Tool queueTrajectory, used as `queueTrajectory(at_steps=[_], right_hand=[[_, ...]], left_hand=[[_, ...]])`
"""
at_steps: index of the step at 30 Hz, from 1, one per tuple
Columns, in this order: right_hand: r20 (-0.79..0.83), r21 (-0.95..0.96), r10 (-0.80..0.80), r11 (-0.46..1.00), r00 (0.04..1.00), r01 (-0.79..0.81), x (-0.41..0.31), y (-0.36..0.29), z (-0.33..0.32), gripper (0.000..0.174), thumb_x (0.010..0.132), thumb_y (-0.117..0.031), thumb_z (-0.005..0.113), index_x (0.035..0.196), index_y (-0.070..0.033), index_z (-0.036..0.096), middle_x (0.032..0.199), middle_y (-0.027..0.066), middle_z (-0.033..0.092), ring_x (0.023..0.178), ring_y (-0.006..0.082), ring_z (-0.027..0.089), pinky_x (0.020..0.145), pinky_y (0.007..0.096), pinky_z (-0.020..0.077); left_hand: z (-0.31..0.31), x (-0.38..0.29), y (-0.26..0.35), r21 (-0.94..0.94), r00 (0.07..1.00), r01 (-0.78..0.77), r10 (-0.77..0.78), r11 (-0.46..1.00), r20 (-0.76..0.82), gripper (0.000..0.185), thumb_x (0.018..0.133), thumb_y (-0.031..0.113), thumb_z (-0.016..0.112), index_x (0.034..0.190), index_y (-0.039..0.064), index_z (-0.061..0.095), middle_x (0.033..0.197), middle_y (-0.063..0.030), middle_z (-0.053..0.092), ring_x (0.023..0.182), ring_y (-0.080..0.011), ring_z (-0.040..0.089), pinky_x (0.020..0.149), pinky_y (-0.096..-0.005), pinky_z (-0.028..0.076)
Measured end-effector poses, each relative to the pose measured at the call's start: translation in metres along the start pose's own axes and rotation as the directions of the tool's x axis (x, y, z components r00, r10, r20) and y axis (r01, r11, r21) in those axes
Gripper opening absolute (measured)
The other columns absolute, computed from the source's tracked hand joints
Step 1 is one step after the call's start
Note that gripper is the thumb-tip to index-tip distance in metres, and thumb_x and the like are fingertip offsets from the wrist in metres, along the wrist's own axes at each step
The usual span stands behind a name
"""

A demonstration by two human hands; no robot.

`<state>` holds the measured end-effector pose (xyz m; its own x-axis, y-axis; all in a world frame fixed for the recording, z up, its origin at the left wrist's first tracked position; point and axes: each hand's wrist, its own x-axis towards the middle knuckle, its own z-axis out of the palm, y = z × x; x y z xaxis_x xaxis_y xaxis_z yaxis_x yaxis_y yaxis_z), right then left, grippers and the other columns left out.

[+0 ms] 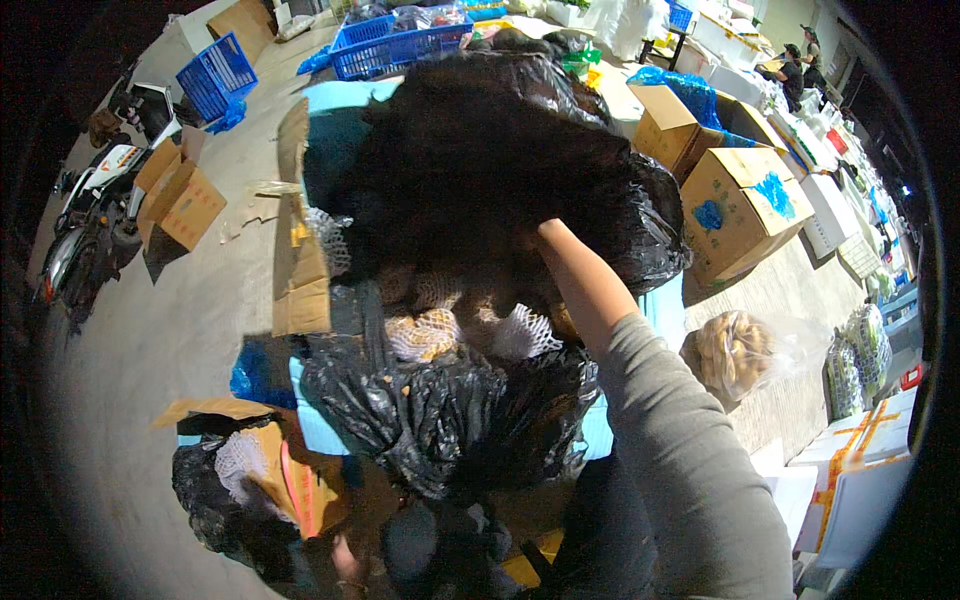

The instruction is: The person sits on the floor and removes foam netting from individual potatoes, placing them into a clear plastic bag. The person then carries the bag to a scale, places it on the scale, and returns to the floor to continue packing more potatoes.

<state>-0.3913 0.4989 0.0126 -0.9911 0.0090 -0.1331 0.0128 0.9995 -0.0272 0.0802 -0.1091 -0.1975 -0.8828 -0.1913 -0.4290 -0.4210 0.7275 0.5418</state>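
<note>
A large black plastic bag (420, 405) lies wide open before me, lining a box with pale blue walls (315, 420). Inside, several round produce items in white foam net sleeves (424, 335) show at the near side; the rest sinks into deep shadow. My right arm reaches into the bag, and my right hand (553, 227) shows only at the wrist, its fingers lost in the dark. Low in the picture, my left hand (345, 559) is partly visible and dim, beside a cardboard box (306, 480) holding black plastic and a foam net (244, 465).
Cardboard boxes (739, 210) and a clear bag of potato-like produce (731, 352) stand to the right, with white foam boxes (855, 457) nearer. A blue crate (405, 45) is beyond the bag. Leftward are a motorcycle (97, 202) and an open carton (180, 202). Two people (791, 75) are far right.
</note>
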Motion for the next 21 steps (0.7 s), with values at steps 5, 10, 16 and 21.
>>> queueTrajectory(at_steps=[5,10,16,21], right_hand=[[0.023,-0.01,0.025,1.0,0.999,-0.024,-0.018,-0.007,-0.004,0.053,0.085,-0.032,0.066,0.126,-0.001,0.053,0.117,0.0216,0.063,0.094,0.0377,0.066,0.083,0.0429,0.054],[0.046,-0.007,0.032,0.999,0.998,-0.031,-0.026,-0.002,-0.005,0.056,0.085,-0.032,0.067,0.128,-0.001,0.051,0.118,0.0211,0.062,0.094,0.0373,0.066,0.083,0.0427,0.0542],[0.062,0.01,-0.001,1.0,0.998,0.0,-0.032,-0.021,-0.009,0.059,0.085,-0.033,0.067,0.13,-0.001,0.049,0.12,0.0205,0.062,0.093,0.0368,0.067,0.083,0.0424,0.0545],[0.062,-0.005,0.034,0.999,0.998,-0.034,-0.063,0.03,-0.008,0.061,0.085,-0.034,0.068,0.132,-0.001,0.048,0.122,0.02,0.062,0.093,0.0364,0.067,0.083,0.0422,0.0547]], left_hand=[[-0.122,-0.063,0.201,0.162,0.919,-0.242,0.279,0.957,-0.277,0.032,0.089,0.003,0.062,0.12,-0.002,0.059,0.127,-0.0194,0.052,0.112,-0.0332,0.056,0.095,-0.041,0.046],[-0.17,-0.107,0.204,0.411,0.514,-0.477,0.626,0.777,-0.586,0.022,0.091,0.014,0.064,0.105,-0.002,0.067,0.106,-0.0191,0.065,0.101,-0.0325,0.061,0.085,-0.0402,0.05],[-0.196,-0.082,0.298,0.134,0.528,-0.528,0.448,0.838,-0.722,0.025,0.088,0.004,0.062,0.112,-0.002,0.062,0.121,-0.0169,0.057,0.108,-0.0305,0.058,0.095,-0.0405,0.045],[-0.122,-0.01,0.506,-0.173,0.486,-0.874,0.827,0.455,-0.282,0.026,0.083,0.009,0.067,0.109,0.002,0.066,0.118,-0.0173,0.061,0.111,-0.0338,0.059,0.097,-0.0394,0.046]])
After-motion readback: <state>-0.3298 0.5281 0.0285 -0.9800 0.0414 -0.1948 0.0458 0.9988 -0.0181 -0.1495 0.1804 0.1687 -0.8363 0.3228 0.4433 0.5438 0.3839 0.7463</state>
